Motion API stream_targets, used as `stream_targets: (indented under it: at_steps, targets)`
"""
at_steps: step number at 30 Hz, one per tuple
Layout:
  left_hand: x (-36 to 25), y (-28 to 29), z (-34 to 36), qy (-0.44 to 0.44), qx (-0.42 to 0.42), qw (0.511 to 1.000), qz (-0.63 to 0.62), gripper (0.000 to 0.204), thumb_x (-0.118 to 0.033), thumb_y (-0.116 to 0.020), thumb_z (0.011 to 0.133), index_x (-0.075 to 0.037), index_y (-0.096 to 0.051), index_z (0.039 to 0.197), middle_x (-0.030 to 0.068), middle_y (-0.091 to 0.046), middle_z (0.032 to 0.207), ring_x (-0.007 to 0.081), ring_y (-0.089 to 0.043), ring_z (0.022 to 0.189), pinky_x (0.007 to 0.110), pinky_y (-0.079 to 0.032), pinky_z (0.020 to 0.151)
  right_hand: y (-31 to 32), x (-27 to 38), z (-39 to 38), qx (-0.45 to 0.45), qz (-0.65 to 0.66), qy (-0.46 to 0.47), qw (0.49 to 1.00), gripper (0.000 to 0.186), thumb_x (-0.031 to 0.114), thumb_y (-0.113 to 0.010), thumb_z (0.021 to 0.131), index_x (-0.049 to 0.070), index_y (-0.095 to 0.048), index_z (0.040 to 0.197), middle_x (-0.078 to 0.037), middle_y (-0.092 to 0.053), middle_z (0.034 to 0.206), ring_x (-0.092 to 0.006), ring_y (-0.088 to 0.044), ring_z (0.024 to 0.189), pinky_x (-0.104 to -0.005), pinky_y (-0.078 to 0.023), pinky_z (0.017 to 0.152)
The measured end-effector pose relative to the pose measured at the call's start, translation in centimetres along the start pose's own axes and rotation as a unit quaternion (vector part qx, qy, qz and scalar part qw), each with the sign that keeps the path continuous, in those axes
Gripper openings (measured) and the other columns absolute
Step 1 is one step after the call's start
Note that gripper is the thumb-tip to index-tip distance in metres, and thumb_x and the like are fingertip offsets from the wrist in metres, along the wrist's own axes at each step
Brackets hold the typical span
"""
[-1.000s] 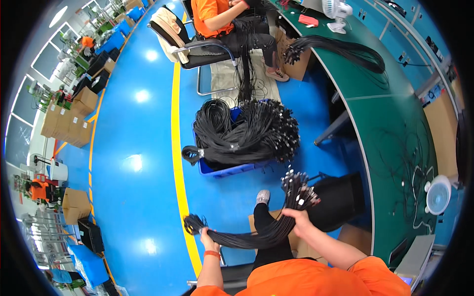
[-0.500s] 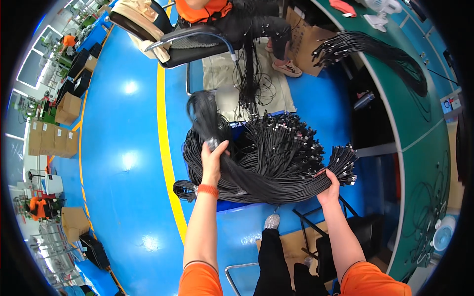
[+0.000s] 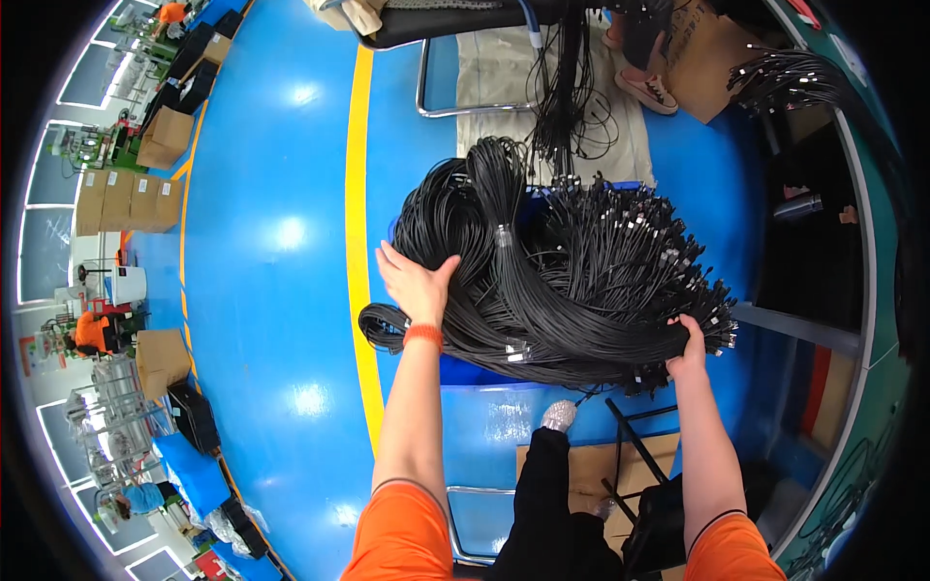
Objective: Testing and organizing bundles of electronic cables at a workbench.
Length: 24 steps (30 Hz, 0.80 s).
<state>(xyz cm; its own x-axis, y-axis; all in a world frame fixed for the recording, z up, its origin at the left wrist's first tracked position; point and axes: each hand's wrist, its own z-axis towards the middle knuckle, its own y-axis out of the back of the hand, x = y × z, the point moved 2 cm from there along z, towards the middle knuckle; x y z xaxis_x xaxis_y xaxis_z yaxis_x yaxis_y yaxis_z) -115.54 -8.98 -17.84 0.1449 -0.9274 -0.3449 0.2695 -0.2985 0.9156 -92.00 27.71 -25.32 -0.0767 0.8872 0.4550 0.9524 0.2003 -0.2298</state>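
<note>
A thick bundle of black cables [image 3: 557, 295], tied near its looped end, lies on top of a large heap of similar cables [image 3: 620, 232]. Light-coloured connector tips crowd the heap's right side. Underneath, a blue container [image 3: 465, 374] shows only in part. My left hand [image 3: 417, 289] is open, its fingers spread and thumb out, just over the coiled cables left of the bundle. At the right end my right hand [image 3: 689, 349] is closed around the bundle near the connectors; some of its fingers are hidden. A smaller cable loop [image 3: 383, 327] sticks out at the left.
Beyond the heap are a chair [image 3: 426, 73], hanging cables [image 3: 572, 87] and a seated person's shoe [image 3: 647, 93]. A green-topped table [image 3: 886, 320] bounds the right, with more cables on it. A black stool [image 3: 659, 504] stands by my legs. Cardboard boxes [image 3: 126, 201] line the far left.
The bundle's looped end has come down from the air onto the heap. My left hand has let go of it and spread its fingers. The whole view has shifted.
</note>
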Motion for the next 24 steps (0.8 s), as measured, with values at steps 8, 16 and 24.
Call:
stream_targets:
  at_steps: [8,16,24]
  targets:
    - [1.4,2.2,1.4,0.038,0.178,0.98,0.076,0.052,-0.026,-0.069,0.066,0.005,-0.045,0.1,0.0287,-0.052,0.102,0.0425,-0.057,0.086,0.045,-0.047,0.077,-0.2,0.4,-0.8,0.004,-0.041,-0.045,0.998,0.011,0.016,-0.065,0.072,0.01,-0.057,0.074,-0.002,-0.059,0.074,-0.0177,-0.058,0.072,-0.0355,-0.05,0.074]
    - [13.0,5.5,-12.8,0.222,-0.098,0.929,-0.279,0.043,-0.006,-0.057,0.074,0.009,-0.044,0.113,0.02,-0.055,0.11,0.0302,-0.054,0.097,0.034,-0.038,0.089,2.7,0.1,-2.7,-0.015,-0.166,-0.058,0.984,0.008,0.015,-0.062,0.067,0.01,-0.058,0.072,-0.003,-0.061,0.074,-0.0173,-0.058,0.072,-0.0349,-0.048,0.067]
    - [21.6,-6.0,-20.1,0.511,0.175,0.835,-0.105,0.076,-0.04,-0.066,0.073,0.018,-0.035,0.111,0.0255,-0.054,0.109,0.0355,-0.055,0.101,0.037,-0.046,0.082,2.7,-1.0,-2.2,-0.028,-0.146,-0.045,0.988,0.018,0.02,-0.068,0.071,0.007,-0.058,0.079,-0.004,-0.062,0.076,-0.018,-0.061,0.072,-0.031,-0.052,0.068]
